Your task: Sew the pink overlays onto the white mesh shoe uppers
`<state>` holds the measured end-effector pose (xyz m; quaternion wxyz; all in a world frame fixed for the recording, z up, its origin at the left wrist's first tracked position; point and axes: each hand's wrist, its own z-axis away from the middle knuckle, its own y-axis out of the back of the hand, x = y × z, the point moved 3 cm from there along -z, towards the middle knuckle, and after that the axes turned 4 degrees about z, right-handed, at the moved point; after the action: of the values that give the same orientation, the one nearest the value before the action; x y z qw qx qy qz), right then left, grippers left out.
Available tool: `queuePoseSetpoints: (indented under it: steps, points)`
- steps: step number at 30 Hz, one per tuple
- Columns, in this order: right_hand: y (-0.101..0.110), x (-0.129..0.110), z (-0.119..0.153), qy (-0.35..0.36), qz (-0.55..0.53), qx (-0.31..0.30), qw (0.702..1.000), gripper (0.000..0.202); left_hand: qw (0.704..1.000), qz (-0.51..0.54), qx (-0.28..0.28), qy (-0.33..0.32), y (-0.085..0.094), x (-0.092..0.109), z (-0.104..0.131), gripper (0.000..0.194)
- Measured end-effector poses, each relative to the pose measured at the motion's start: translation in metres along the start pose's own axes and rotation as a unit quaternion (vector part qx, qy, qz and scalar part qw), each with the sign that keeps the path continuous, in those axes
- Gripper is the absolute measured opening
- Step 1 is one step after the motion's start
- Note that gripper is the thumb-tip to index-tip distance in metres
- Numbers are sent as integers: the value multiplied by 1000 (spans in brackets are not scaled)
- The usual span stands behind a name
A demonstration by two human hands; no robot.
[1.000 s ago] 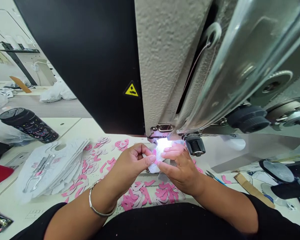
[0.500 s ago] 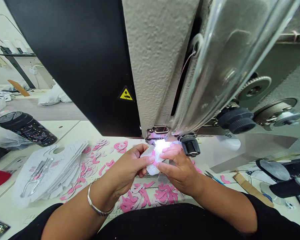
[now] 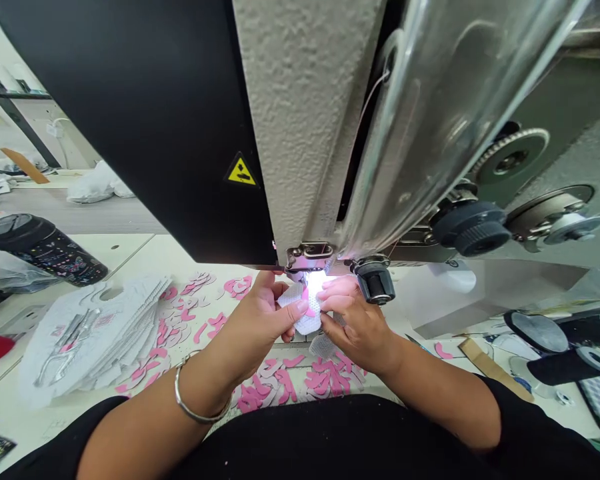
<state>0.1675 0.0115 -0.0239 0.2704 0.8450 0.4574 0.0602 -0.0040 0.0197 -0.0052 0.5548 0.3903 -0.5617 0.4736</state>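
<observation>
A small white mesh fabric piece [image 3: 307, 324] with a pink patch on it lies under the lit needle area of a sewing machine [image 3: 300, 133]. My left hand [image 3: 263, 310] pinches its left side, thumb on top by the pink patch and fingers beneath or behind. My right hand [image 3: 360, 327] grips the right side, its fingertips on the cloth close to the presser foot and its thumb at the lower right edge. Glare hides the needle and the far part of the cloth. Loose pink curved pieces [image 3: 327, 379] lie in front of the hands.
A stack of white fabric panels [image 3: 125, 333] lies at left, metal tweezers-like tools on top. Behind it is a black tumbler [image 3: 45, 247]. More pink cutouts [image 3: 180, 320] are scattered left of my hands. Black thread spools [image 3: 573, 367] and a brown strip [image 3: 495, 367] lie at right.
My left hand's fingers have shifted up toward the machine head. My right thumb has drawn back from the pink patch to the cloth's edge. The whole view has shifted slightly.
</observation>
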Motion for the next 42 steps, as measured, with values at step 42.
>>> queuePoseSetpoints:
  steps: [42]
  points:
    - [0, 0, 6, -7, -6, -8, 1000, 22, 998, -53, 19, -11, 3, -10, 6, 29]
